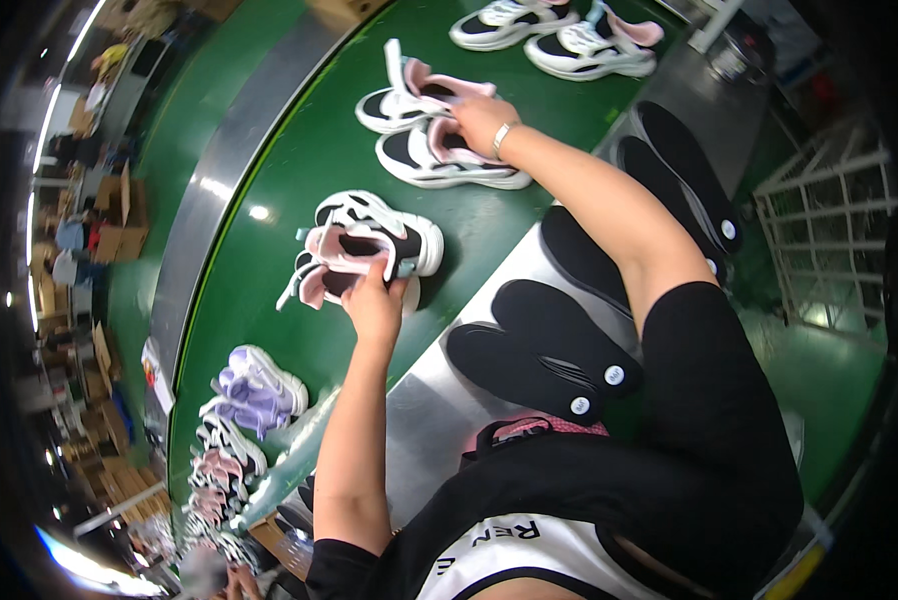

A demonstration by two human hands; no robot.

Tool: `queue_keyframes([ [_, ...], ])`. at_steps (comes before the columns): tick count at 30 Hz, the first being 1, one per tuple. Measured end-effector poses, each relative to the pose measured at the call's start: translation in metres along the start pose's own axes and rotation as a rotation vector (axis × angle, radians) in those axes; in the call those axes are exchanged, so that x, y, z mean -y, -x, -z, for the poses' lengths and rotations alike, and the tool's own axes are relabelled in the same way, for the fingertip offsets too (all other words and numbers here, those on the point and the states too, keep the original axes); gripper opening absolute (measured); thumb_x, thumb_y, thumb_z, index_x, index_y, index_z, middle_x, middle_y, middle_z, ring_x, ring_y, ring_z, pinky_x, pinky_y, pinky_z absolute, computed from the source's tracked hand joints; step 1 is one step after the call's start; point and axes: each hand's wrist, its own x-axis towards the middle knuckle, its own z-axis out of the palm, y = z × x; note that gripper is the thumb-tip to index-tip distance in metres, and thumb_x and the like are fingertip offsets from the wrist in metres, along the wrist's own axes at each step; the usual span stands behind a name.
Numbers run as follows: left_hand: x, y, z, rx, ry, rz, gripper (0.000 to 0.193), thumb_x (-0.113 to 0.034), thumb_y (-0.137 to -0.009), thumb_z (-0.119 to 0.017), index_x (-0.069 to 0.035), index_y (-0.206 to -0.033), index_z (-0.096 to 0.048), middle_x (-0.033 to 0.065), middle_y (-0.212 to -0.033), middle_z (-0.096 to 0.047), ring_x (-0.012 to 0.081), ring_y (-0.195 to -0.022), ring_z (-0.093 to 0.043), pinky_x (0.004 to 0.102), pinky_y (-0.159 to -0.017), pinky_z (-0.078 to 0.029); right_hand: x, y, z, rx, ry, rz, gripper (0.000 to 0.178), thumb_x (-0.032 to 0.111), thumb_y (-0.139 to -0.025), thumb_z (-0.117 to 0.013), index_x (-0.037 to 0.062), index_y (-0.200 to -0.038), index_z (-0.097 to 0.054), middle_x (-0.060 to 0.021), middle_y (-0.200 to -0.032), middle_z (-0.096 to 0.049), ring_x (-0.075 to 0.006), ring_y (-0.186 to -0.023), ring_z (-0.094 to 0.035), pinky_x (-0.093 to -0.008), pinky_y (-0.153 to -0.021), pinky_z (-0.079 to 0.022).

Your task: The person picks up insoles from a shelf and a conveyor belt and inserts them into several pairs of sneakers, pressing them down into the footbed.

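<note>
The left hand (374,305) had its grip closed on the pink tongue of a white, black and pink sneaker (369,245), pulling it open where the pair lay on the green conveyor belt (299,150). The right hand (481,120) reached farther up the belt, its grip pressed into the opening of another sneaker (449,160), though I could not tell whether the fingers were clamped on anything. More pairs (554,35) waited beyond, and lilac ones (254,385) sat nearer. On the steel desk (419,410) beside the belt, black insoles (544,345) lay fanned within reach, likely so each could be picked up easily.
</note>
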Motion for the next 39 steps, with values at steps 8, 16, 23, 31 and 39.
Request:
queue_keyframes([
  [8, -0.082, -0.008, -0.01, -0.118, 0.026, -0.288, 0.044, -0.021, -0.074, -0.057, -0.004, -0.113, -0.044, 0.0188, -0.107, -0.049, 0.0332, -0.095, -0.048, 0.0476, -0.087, -0.029, -0.102, 0.128, 0.082, -0.101, -0.399, -0.097, 0.024, 0.021, -0.075, -0.056, 0.0032, -0.092, -0.054, -0.0137, -0.083, -0.057, -0.0272, -0.078, -0.055, -0.0333, -0.067, -0.044],
  [16, -0.216, 0.066, -0.034, 0.955, 1.485, 0.764, 0.038, -0.02, -0.08, -0.055, 0.002, -0.107, -0.041, 0.0136, -0.1, -0.047, 0.0243, -0.094, -0.047, 0.035, -0.083, -0.04, -0.115, 0.303, 0.041, -0.105, -0.079, -0.381, 0.034, 0.022, -0.074, -0.057, 0.0006, -0.099, -0.049, -0.0171, -0.09, -0.052, -0.0328, -0.084, -0.051, -0.0373, -0.071, -0.044],
  [23, -0.251, 0.061, -0.101, 0.769, 1.415, 1.015, 0.033, -0.03, -0.084, -0.046, -0.004, -0.103, -0.045, 0.0108, -0.096, -0.046, 0.0215, -0.084, -0.044, 0.0342, -0.071, -0.037, -0.117, 0.286, 0.041, 0.17, -0.149, -0.527, 0.06, 0.034, -0.066, -0.065, -0.0018, -0.109, -0.045, -0.0194, -0.101, -0.05, -0.0327, -0.096, -0.049, -0.0357, -0.082, -0.04],
  [31, -0.259, 0.059, -0.106, 0.644, 1.46, 0.989, 0.019, -0.027, -0.079, -0.056, -0.009, -0.086, -0.054, 0.0017, -0.08, -0.055, 0.0142, -0.072, -0.05, 0.0309, -0.063, -0.04, -0.136, 0.28, 0.031, 0.221, -0.445, -0.53, 0.063, 0.036, -0.058, -0.071, -0.0045, -0.101, -0.049, -0.0202, -0.099, -0.053, -0.0308, -0.093, -0.052, -0.0352, -0.08, -0.041],
  [39, -0.162, 0.104, 0.006, 0.862, 2.06, 0.471, 0.043, -0.022, -0.079, -0.057, -0.004, -0.115, -0.043, 0.0082, -0.111, -0.051, 0.0206, -0.105, -0.047, 0.0386, -0.09, -0.036, -0.082, 0.304, 0.079, 0.07, -1.536, -0.583, 0.054, 0.013, -0.072, -0.064, -0.0049, -0.116, -0.038, -0.0103, -0.104, -0.052, -0.0144, -0.091, -0.052, -0.0251, -0.08, -0.041],
])
